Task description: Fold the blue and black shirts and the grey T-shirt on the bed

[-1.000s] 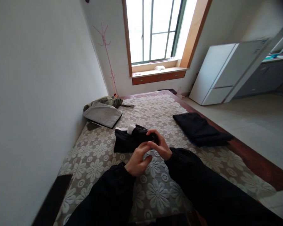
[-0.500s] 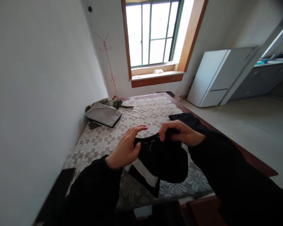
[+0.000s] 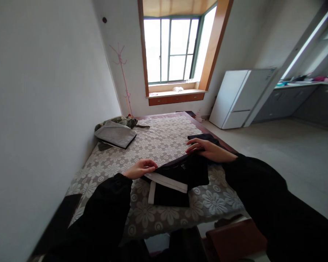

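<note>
White walls close off the left of the frame, and a window [image 3: 169, 49] lights the far end above a wide bed under a grey cover patterned with white flowers [image 3: 164, 142]. A white fridge [image 3: 235, 98] stands on open floor at the right.

Half a second ago the black garment with a white band [image 3: 177, 178] hung in the air between both hands. Now it lies spread on the cover at lower centre, and the hands have drawn apart to either end of its upper edge. Its lower hem sits close to the bed's near edge.

Bare cover runs from it up to a folded grey garment [image 3: 115, 134] at upper left, so there is room that way. A folded black pile [image 3: 205, 137] lies just behind the right hand [image 3: 205, 149], by the bed's right edge.

That hand rests flat, fingers stretched out on the cloth. The left hand [image 3: 140, 169] curls its fingers at the garment's left end and seems to pinch it, though the contact is small in view.
</note>
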Demonstrator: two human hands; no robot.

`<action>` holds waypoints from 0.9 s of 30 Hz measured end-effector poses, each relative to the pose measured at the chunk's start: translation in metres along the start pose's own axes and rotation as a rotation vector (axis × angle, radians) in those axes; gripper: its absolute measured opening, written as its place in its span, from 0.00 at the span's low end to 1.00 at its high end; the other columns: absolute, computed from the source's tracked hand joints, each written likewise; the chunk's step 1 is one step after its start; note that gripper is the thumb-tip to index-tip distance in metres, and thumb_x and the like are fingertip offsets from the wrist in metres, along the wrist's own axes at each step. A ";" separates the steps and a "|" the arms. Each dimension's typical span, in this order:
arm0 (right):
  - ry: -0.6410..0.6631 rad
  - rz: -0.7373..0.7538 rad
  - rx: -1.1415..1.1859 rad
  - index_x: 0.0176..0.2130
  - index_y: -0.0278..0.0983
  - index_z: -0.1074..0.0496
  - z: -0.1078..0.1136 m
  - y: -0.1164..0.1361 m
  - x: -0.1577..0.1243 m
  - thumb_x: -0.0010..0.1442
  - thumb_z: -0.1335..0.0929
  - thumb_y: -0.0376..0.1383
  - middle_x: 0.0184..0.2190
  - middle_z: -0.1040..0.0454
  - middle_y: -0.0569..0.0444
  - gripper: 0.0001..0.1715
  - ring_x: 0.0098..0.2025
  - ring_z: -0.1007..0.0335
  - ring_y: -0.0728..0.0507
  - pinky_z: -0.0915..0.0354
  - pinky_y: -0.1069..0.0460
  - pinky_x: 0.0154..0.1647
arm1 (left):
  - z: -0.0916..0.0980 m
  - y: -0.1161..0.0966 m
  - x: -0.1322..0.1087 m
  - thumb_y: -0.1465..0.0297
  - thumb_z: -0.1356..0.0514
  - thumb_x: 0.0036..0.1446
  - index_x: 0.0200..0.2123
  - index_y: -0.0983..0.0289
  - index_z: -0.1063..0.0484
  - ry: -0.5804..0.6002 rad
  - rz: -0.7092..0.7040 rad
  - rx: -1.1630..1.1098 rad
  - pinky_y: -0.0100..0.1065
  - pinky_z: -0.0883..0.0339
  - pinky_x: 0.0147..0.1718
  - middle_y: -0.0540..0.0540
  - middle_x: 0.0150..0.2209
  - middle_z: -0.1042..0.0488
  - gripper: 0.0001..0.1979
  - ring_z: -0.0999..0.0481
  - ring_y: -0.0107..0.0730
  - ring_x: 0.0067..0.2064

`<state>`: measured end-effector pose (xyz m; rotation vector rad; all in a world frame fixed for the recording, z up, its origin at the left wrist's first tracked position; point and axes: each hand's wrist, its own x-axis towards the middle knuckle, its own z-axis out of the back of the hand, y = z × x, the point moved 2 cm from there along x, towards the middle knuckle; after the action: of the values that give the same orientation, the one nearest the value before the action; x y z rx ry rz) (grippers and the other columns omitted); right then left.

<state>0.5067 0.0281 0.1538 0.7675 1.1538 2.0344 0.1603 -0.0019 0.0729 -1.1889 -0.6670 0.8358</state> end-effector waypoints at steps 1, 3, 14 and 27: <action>-0.004 -0.012 0.005 0.51 0.36 0.30 0.001 -0.008 -0.001 0.52 0.32 0.32 0.43 0.18 0.45 0.25 0.49 0.22 0.37 0.31 0.41 0.55 | -0.002 0.003 0.003 0.55 0.30 0.53 0.43 0.63 0.21 0.013 -0.009 0.003 0.38 0.31 0.50 0.57 0.43 0.20 0.20 0.22 0.38 0.46; -0.021 -0.033 -0.004 0.50 0.36 0.30 0.004 -0.022 -0.003 0.53 0.31 0.33 0.43 0.18 0.45 0.23 0.49 0.22 0.38 0.33 0.42 0.55 | -0.006 0.010 0.012 0.58 0.28 0.50 0.45 0.62 0.20 0.013 -0.028 0.013 0.41 0.32 0.53 0.59 0.46 0.20 0.21 0.22 0.41 0.49; -0.334 -0.202 -0.426 0.31 0.37 0.21 0.004 -0.106 -0.043 0.52 0.30 0.43 0.27 0.21 0.53 0.12 0.30 0.27 0.42 0.33 0.48 0.36 | -0.001 0.037 0.037 0.49 0.30 0.45 0.34 0.65 0.24 -0.107 0.079 -0.033 0.29 0.39 0.30 0.49 0.29 0.25 0.25 0.30 0.28 0.30; -0.644 -0.113 -0.077 0.39 0.38 0.20 -0.007 -0.016 -0.073 0.55 0.27 0.53 0.33 0.21 0.52 0.22 0.34 0.27 0.41 0.31 0.49 0.34 | -0.001 -0.077 -0.046 0.52 0.31 0.53 0.39 0.61 0.29 -0.375 0.010 -0.249 0.25 0.37 0.26 0.47 0.28 0.26 0.21 0.30 0.25 0.27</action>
<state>0.5501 -0.0261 0.1249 1.1745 0.7214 1.5472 0.1524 -0.0524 0.1465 -1.2688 -1.0969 1.0178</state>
